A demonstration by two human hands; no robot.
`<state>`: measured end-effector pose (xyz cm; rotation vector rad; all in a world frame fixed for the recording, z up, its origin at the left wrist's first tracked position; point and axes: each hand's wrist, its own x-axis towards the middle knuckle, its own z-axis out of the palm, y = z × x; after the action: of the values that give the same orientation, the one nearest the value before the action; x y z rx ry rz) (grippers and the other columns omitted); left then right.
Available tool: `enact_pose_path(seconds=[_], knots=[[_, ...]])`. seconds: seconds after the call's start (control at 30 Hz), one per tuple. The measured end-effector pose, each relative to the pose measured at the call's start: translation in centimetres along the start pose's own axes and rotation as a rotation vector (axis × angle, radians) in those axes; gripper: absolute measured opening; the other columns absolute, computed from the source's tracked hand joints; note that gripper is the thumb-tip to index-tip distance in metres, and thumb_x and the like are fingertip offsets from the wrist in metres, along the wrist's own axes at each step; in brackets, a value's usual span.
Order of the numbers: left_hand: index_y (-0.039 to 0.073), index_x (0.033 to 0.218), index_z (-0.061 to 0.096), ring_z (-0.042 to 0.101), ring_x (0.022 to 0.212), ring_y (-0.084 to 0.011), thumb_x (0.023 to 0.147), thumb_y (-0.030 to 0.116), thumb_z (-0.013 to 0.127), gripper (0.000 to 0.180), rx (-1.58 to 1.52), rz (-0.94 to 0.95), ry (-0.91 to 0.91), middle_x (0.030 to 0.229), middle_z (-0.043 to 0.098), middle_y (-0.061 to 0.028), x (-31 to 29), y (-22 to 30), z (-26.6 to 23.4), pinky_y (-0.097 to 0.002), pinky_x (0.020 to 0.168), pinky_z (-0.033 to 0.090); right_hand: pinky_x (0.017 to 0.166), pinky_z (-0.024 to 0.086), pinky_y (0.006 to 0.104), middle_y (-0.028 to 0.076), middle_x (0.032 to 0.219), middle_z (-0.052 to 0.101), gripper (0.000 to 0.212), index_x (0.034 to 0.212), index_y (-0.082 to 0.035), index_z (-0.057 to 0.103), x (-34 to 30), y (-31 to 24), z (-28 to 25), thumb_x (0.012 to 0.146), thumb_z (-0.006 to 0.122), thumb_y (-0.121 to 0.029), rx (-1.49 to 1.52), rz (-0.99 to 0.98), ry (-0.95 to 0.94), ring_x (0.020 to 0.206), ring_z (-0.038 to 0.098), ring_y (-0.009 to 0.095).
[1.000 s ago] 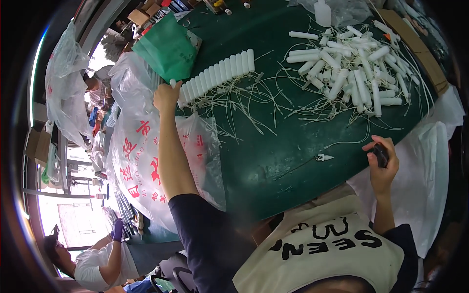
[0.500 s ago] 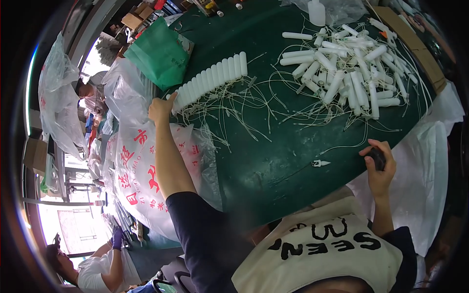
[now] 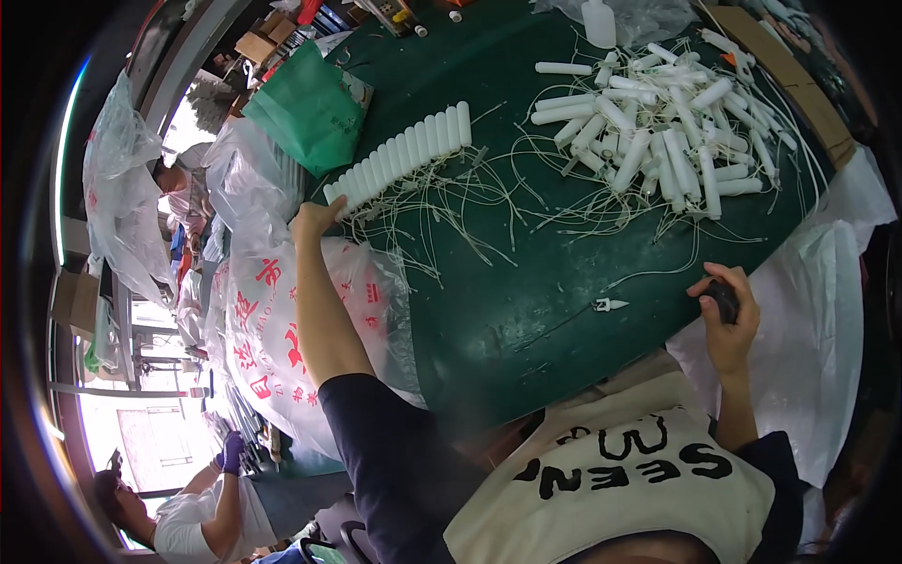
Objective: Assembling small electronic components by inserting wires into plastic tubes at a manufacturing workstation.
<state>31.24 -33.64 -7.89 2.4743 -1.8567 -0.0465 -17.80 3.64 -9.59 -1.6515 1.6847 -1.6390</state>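
Smooth, slim white tubes (image 3: 412, 148), matte and round-ended, lay side by side in a close, gently curved row at eleven o'clock from the middle of the view, with thin, pale wires (image 3: 423, 199) tangled below them. The left hand (image 3: 315, 221), at ten o'clock, was at the row's lower end, its thumb stretched out toward the end tubes; whether its fingers gripped one could not be told. The right hand (image 3: 733, 318), at three o'clock, was curled around a dark, rounded object (image 3: 722, 301). Toward nine o'clock from it, a small white cone (image 3: 613, 305) lay on the glossy, scuffed green table (image 3: 489, 310). A jumbled pile (image 3: 672, 155) of similar tubes sprawled at two o'clock.
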Motion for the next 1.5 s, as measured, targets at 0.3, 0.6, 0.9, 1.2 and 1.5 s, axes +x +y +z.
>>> enact_pose_path(seconds=[0.3, 0.6, 0.9, 1.2, 1.5], knots=[[0.0, 0.099, 0.064, 0.058, 0.103, -0.0329, 0.061, 0.073, 0.057, 0.083, 0.058, -0.107, -0.002, 0.105, 0.061, -0.0202, -3.0, 1.6, -2.0, -0.0408, 0.086, 0.045, 0.065, 0.041, 0.022, 0.007, 0.078, 0.055, 0.024, 0.106, 0.0, 0.055, -0.9, -0.4, -1.0, 0.083, 0.057, -0.008, 0.036, 0.011, 0.03, 0.071, 0.056, 0.013], [0.006, 0.073, 0.07, 0.064, 0.078, -0.029, 0.063, 0.045, 0.071, 0.04, 0.165, 0.088, -0.037, 0.08, 0.066, -0.0147, -3.2, 0.7, -2.8, -0.0388, 0.072, 0.048, 0.067, 0.043, 0.0229, 0.007, 0.079, 0.055, 0.023, 0.104, 0.001, 0.056, -1.1, -0.3, -1.6, 0.082, 0.057, -0.006, 0.042, 0.05, 0.038, 0.072, 0.057, 0.014], [0.011, 0.083, 0.07, 0.063, 0.086, -0.031, 0.071, 0.05, 0.064, 0.041, 0.093, 0.051, 0.325, 0.088, 0.066, -0.0133, -6.4, 5.1, -6.0, -0.0409, 0.074, 0.049, 0.066, 0.043, 0.023, 0.008, 0.077, 0.055, 0.022, 0.103, 0.0, 0.056, -1.7, -0.3, -2.2, 0.083, 0.058, -0.008, 0.022, 0.027, 0.052, 0.071, 0.057, 0.014], [0.011, 0.088, 0.067, 0.058, 0.057, -0.0241, 0.078, 0.037, 0.063, 0.028, -0.313, 0.978, 0.056, 0.062, 0.06, -0.0102, -21.2, 23.7, -5.4, -0.0361, 0.054, 0.043, 0.062, 0.043, 0.0237, 0.006, 0.076, 0.054, 0.02, 0.097, -0.002, 0.059, -1.5, -1.3, -2.0, 0.077, 0.059, 0.002, 0.026, 0.045, 0.068, 0.067, 0.056, 0.013], [0.013, 0.087, 0.069, 0.063, 0.074, -0.0287, 0.073, 0.041, 0.064, 0.032, -0.187, 0.848, 0.092, 0.077, 0.066, -0.0116, -22.4, 31.0, -1.8, -0.0367, 0.064, 0.049, 0.057, 0.041, 0.0244, 0.006, 0.074, 0.053, 0.013, 0.087, -0.003, 0.063, -2.3, -0.9, -3.1, 0.075, 0.062, 0.003, -0.09, 0.019, 0.157, 0.062, 0.052, 0.014]])
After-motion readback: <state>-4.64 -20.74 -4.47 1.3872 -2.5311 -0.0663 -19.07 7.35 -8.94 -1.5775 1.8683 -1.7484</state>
